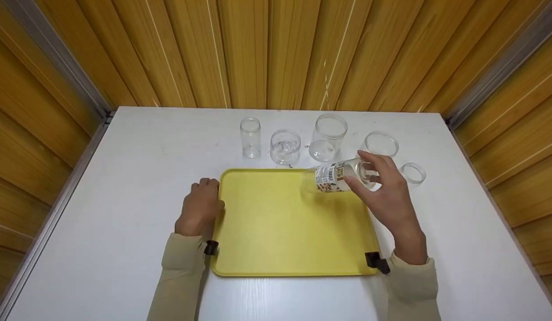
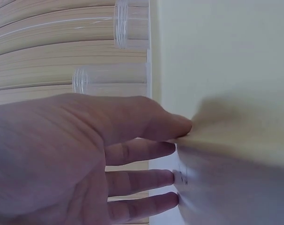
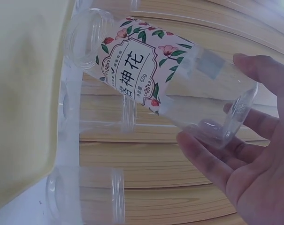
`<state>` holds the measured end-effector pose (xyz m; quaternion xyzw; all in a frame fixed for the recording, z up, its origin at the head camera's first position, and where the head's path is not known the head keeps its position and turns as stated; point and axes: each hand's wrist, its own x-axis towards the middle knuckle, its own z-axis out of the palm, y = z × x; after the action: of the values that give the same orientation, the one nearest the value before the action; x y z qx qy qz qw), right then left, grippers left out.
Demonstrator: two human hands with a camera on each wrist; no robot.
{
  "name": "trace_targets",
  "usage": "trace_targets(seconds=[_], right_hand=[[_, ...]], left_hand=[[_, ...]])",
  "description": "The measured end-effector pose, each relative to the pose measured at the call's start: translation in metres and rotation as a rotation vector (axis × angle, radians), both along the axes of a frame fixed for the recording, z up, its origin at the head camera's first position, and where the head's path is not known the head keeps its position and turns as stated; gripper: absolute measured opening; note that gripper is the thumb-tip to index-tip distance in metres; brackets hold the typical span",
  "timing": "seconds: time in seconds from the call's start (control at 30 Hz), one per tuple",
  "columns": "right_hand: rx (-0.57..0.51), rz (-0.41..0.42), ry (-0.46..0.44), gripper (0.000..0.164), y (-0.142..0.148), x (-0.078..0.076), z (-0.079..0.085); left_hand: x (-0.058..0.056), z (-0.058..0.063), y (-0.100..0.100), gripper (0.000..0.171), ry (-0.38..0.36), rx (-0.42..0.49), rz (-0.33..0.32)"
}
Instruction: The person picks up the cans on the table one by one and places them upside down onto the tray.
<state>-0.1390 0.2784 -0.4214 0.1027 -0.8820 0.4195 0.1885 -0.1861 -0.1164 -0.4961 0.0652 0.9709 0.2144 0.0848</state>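
A yellow tray (image 1: pixel 294 227) lies on the white table. My left hand (image 1: pixel 201 206) pinches its left edge; in the left wrist view the thumb (image 2: pixel 170 125) lies over the rim and the other fingers sit at its outer side. My right hand (image 1: pixel 387 196) grips a clear plastic jar (image 1: pixel 334 176) near its base. That jar wears a pink label (image 3: pixel 142 61) with flowers and is tipped on its side over the tray's back right, its mouth pointing left. Nothing shows inside the jar.
Behind the tray stand a tall narrow clear jar (image 1: pixel 251 138), a short one (image 1: pixel 285 149) and a wide one (image 1: pixel 328 138). Another round clear container (image 1: pixel 381 141) and a small one (image 1: pixel 413 173) are at the right. A wood-patterned wall (image 1: pixel 267 53) bounds the table's back.
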Motion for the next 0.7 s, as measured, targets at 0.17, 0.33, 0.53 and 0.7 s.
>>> trace_targets(seconds=[0.17, 0.33, 0.53, 0.7], right_hand=[[0.076, -0.016, 0.037, 0.062, -0.002, 0.000, 0.002], [0.154, -0.032, 0.033, 0.062, -0.004, -0.002, 0.002], [0.205, -0.055, 0.009, 0.061, -0.007, -0.008, 0.003], [0.210, -0.055, -0.016, 0.059, -0.010, -0.011, 0.006]], left_hand=[[0.001, 0.000, 0.000, 0.032, 0.024, -0.013, -0.010], [0.000, 0.000, 0.000, 0.036, 0.024, -0.021, -0.004], [0.001, 0.000, 0.001, 0.036, 0.025, -0.023, -0.003], [0.001, -0.001, 0.001, 0.032, 0.043, -0.026, -0.006]])
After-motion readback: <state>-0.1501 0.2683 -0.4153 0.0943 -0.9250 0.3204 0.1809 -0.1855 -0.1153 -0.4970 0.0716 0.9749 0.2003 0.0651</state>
